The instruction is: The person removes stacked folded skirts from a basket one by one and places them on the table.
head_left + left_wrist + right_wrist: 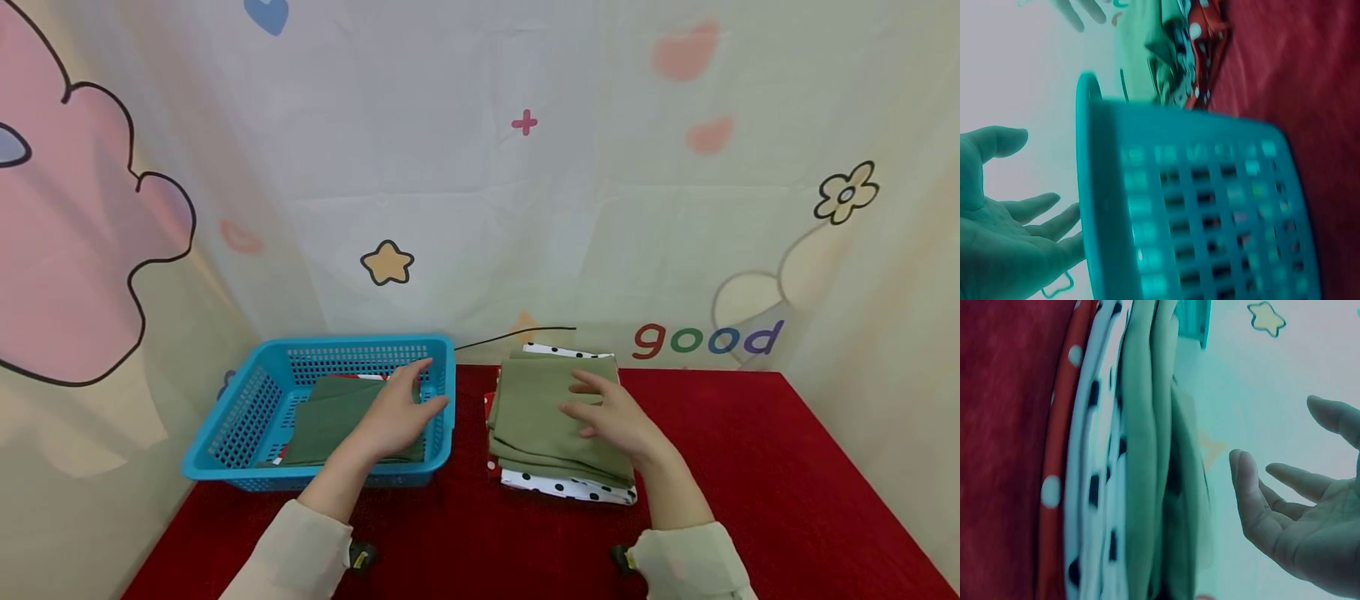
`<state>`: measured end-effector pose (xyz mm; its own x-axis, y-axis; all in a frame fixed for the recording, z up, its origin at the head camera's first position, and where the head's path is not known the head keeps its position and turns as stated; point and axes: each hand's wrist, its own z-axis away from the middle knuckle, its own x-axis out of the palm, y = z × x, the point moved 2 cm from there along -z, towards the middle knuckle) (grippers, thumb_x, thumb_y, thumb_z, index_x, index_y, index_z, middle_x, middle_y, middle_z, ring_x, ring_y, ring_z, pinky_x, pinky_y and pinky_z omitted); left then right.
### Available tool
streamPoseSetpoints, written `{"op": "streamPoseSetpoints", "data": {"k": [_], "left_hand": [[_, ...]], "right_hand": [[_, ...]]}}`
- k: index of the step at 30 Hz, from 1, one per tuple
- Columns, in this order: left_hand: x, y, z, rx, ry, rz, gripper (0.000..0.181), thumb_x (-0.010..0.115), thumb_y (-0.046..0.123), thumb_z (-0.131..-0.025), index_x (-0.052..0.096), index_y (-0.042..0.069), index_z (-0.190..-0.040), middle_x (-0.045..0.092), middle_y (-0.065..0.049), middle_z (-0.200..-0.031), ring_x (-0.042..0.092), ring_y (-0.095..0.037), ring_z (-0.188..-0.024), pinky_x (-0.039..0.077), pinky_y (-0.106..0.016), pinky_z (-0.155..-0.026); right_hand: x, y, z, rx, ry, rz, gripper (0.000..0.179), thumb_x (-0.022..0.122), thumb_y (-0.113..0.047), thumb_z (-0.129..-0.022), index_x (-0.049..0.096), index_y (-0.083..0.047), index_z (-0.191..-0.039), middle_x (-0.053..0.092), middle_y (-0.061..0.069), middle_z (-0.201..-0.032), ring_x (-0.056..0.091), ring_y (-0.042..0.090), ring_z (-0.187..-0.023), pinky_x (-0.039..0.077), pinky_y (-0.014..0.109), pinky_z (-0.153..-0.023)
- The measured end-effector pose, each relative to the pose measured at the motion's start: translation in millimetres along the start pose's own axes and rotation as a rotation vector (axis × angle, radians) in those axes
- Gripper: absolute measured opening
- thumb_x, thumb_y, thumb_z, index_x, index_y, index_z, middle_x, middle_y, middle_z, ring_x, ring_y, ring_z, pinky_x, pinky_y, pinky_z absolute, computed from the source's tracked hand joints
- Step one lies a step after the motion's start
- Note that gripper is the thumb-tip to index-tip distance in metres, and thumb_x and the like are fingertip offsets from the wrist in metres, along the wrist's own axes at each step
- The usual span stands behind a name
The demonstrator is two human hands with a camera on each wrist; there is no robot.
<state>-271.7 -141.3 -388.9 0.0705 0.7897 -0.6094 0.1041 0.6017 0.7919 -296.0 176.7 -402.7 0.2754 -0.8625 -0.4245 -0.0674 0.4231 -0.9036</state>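
My left hand (399,414) hovers over the right side of a blue plastic basket (447,433), fingers spread and holding nothing. Inside the basket lies a folded dark green cloth (330,425), with bits of red and white cloth showing beneath it. To the right, my right hand (611,417) is held above a stack of folded cloths, its fingers parted and nothing in them. An olive green cloth (536,417) tops the stack. Under it show a white cloth with black dots (1094,481) and, lowest, a red cloth with white dots (1060,450).
A red cloth (720,467) covers the table. Behind it hangs a pale printed curtain (465,208) with stars, hearts and the word "good". A thin black line (517,335) runs between the basket and the stack at the back.
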Motion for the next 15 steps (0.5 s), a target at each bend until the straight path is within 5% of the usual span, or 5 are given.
{"op": "streamPoseSetpoints", "data": {"k": [5, 15], "left_hand": [[-21.9, -14.2, 2.9, -0.030, -0.010, -0.031, 0.070, 0.060, 0.034, -0.104, 0.029, 0.013, -0.163, 0.035, -0.016, -0.165, 0.037, -0.043, -0.150, 0.044, -0.062, -0.112], [-53.1, -31.8, 13.3, -0.126, -0.078, -0.028, 0.076, 0.058, 0.042, -0.105, 0.021, 0.014, -0.165, 0.030, -0.018, -0.167, 0.039, -0.045, -0.148, 0.047, -0.060, -0.109]], "right_hand": [[12.2, -14.8, -5.7, -0.022, -0.053, -0.096, 0.067, 0.064, -0.029, -0.102, 0.036, -0.014, -0.161, 0.045, 0.023, -0.156, 0.058, 0.042, -0.132, 0.062, 0.045, -0.093], [40.1, -44.9, -13.6, -0.017, -0.124, -0.206, 0.066, 0.064, -0.028, -0.102, 0.036, -0.014, -0.160, 0.050, 0.020, -0.151, 0.055, 0.043, -0.135, 0.060, 0.046, -0.097]]}}
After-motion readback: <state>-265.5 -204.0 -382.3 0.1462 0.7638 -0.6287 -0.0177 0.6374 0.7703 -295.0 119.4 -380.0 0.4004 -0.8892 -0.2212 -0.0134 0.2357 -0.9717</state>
